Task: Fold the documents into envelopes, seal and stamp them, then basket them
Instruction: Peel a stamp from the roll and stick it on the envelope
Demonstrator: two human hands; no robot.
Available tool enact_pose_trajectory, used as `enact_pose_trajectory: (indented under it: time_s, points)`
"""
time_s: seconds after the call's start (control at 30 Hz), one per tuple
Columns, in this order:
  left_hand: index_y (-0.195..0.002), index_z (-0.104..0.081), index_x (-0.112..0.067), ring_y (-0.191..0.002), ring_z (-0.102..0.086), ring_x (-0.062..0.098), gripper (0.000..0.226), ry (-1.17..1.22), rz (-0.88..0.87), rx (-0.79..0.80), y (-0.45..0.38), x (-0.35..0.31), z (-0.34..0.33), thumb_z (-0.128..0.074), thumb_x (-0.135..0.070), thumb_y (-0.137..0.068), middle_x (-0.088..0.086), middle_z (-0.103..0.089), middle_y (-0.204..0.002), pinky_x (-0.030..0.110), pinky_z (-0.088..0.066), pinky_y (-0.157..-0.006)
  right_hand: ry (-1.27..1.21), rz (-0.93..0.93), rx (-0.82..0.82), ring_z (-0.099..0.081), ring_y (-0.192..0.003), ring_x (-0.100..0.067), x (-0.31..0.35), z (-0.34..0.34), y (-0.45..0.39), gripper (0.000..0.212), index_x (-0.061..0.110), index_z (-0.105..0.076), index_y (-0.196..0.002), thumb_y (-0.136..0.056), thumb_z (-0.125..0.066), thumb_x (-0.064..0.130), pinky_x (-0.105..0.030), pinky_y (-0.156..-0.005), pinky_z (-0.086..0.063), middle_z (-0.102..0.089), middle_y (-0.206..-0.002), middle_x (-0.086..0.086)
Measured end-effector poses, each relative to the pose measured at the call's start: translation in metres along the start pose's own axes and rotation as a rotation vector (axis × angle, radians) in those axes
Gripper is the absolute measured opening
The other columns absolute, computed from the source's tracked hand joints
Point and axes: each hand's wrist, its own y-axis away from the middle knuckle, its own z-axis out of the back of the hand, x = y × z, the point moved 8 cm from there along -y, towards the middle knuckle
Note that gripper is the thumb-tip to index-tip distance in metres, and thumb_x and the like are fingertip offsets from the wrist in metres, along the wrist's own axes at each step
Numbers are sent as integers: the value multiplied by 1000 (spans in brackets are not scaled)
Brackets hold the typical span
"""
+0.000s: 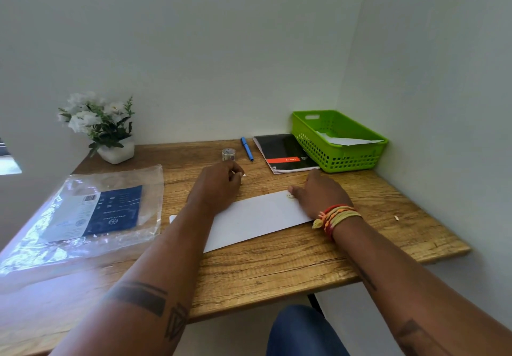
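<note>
A white envelope (249, 218) was seen lying flat on the wooden table (277, 267), at an angle, in front of the person. Its right end was pressed down by the right hand (321, 196), whose fingers lay flat and relaxed on the paper, beside a small pale mark that may have been a stamp. The left hand (219, 182) was held just beyond the envelope's far edge, its fingers curled and a small white scrap (240, 174) apparently pinched between them; what the scrap was could not be told.

The envelope was judged to be light, thin and easily creased, and likely to slide on the smooth wood unless held down. It would best be taken by a long edge or a corner, with a pinch rather than a squeeze.

A green basket (336, 158) stood at the far right corner, well apart from the envelope, with white paper already inside. A black notebook (282, 152) lay touching it, a blue pen (246, 148) and a roll of tape (228, 154) close by. A clear plastic packet (91, 214) lay at the left, and a pot of white flowers (102, 125) stood by the plain pale walls.
</note>
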Motion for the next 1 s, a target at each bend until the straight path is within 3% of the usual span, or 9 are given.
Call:
enact_pose_trajectory:
  time_s: [0.1,0.27,0.47,0.6,0.73,0.83,1.0]
  points:
    - [-113,-72,-25,-76,-55,2,18,-7,-9,-10,0,1,0,-57,-25,-103,-14,-60,-85,19,-36,-60,20,31,-71,-57,-119,-39,1,-1,5,56,8,-46,-130,-97,-50,53,-44,-93,-49,-61,-129,-19]
    - [-114,-71,-26,-76,-54,2,17,-30,-2,-9,-3,3,-3,-57,-26,-103,-13,-60,-85,20,-36,-60,30,57,-43,-57,-117,-36,1,-2,5,72,9,-48,-130,-90,-52,68,-42,-92,-48,-60,-126,-17]
    - [-111,-71,-26,-78,-57,4,17,-41,-6,-20,-1,3,-3,-57,-25,-103,-9,-66,-91,21,-41,-62,-6,49,-99,-59,-115,-35,-4,3,9,43,10,-50,-125,-98,-56,43,-40,-90,-50,-63,-124,-15]
    - [-113,-71,-26,-78,-57,4,17,-50,-5,-26,-3,3,-3,-57,-25,-103,-9,-65,-93,20,-41,-62,-61,66,-64,-59,-112,-34,-4,1,10,55,10,-53,-123,-94,-56,56,-40,-90,-48,-63,-119,-13]
    - [-113,-72,-26,-76,-55,2,18,-70,-18,-36,-3,2,-3,-57,-25,-103,-9,-66,-94,17,-38,-61,-57,70,-36,-61,-110,-33,-6,0,8,45,10,-54,-121,-96,-59,47,-39,-88,-49,-66,-118,-13]
    - [-113,-72,-26,-79,-55,3,18,-79,-20,-36,-2,0,-2,-57,-25,-103,-8,-67,-96,17,-38,-62,-69,70,-36,-61,-109,-32,-4,2,8,54,10,-55,-121,-93,-59,56,-39,-88,-49,-65,-115,-12]
    - [-111,-71,-26,-81,-58,4,16,-92,-42,-15,0,-3,-5,-57,-26,-103,-9,-66,-95,21,-39,-63,-79,47,-22,-63,-105,-31,-8,3,4,38,11,-56,-120,-97,-60,41,-37,-85,-49,-68,-114,-11]
